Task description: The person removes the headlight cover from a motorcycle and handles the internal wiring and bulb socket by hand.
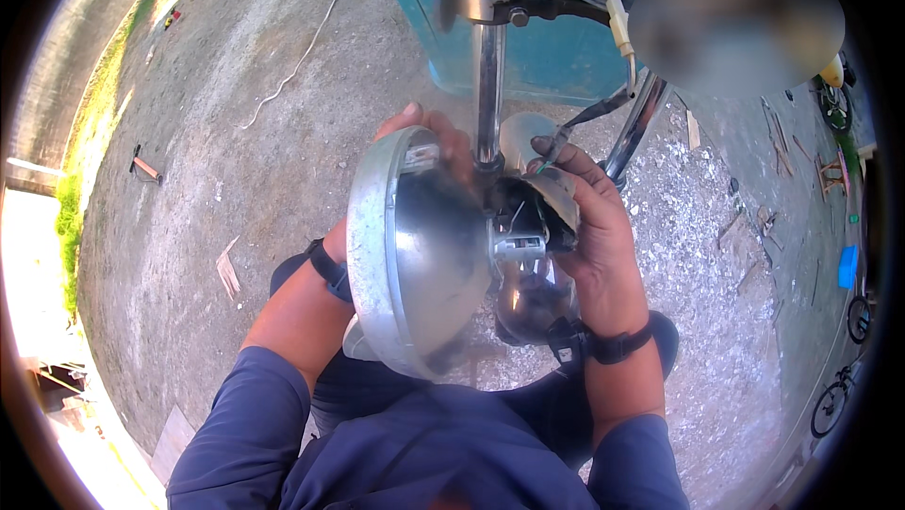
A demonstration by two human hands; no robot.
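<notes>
A round headlight (438,265) with a silver rim is held up in front of the metal front tubes. My left hand (434,133) grips it from its far side; the fingers show past the rim, and the palm is hidden behind it. At the headlight's back sits a small metal socket (518,245). Beside that, my right hand (596,213) is closed on a dark, cup-shaped cover (547,208) with a worn brownish edge. Thin wires (561,142) run down by the right fingertips. Under the socket shows a shiny dark rounded part (533,298).
Two chrome tubes (488,86) stand just beyond my hands, with a clamp across the left one. A white connector (618,24) hangs from wiring above. Behind is a blue-green panel (443,29). A hammer-like tool (144,165) and wood scraps (227,270) lie on the rough ground.
</notes>
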